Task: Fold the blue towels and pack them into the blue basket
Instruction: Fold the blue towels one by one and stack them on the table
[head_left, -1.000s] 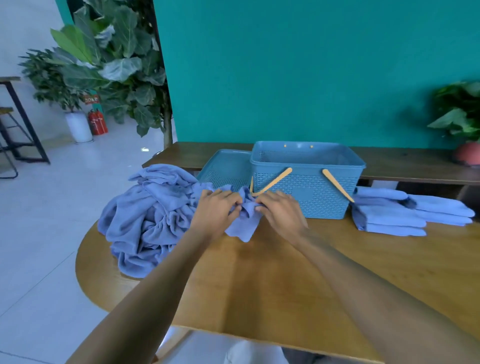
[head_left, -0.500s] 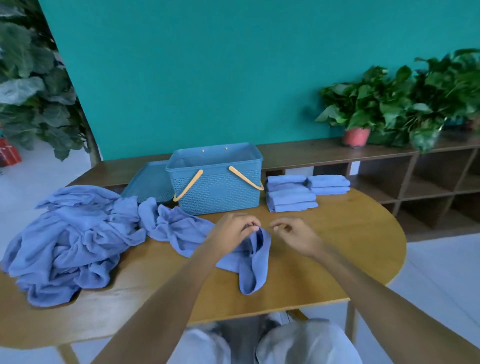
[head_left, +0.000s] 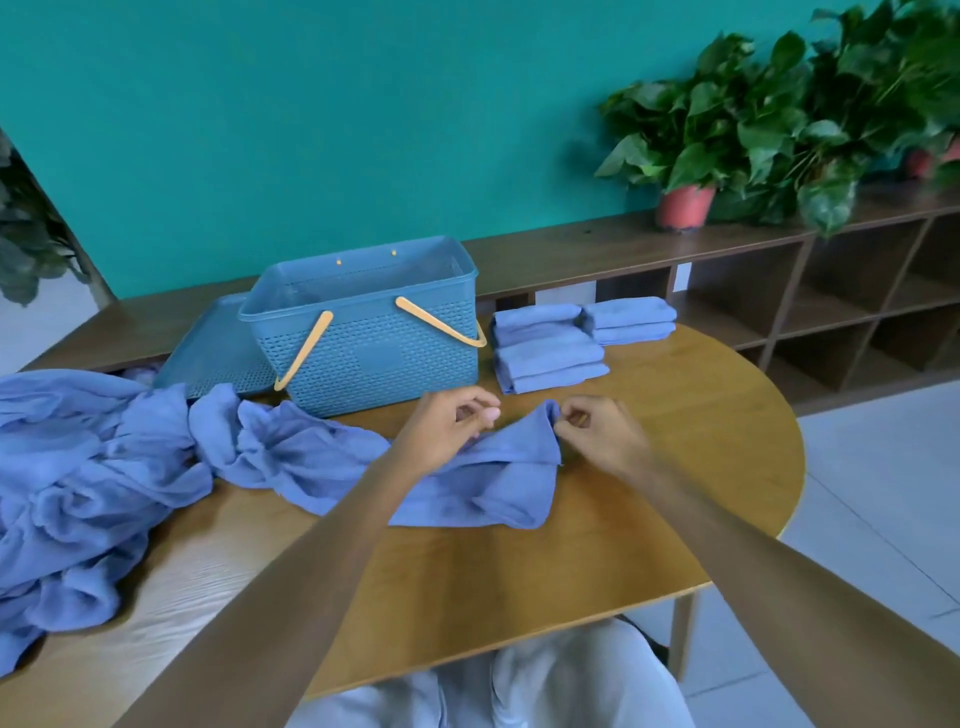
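Near the blue woven-plastic basket (head_left: 363, 332) on the round wooden bench (head_left: 649, 467), the right hand (head_left: 597, 434) pinches a crumpled blue cloth towel's (head_left: 483, 478) raised corner; the left hand (head_left: 447, 431), fingers curled, grips the towel's edge alongside.

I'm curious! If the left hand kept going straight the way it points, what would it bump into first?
Probably the folded towels. The left hand points away from the person and a bit rightward, just past the basket corner. Depth is hard to judge.
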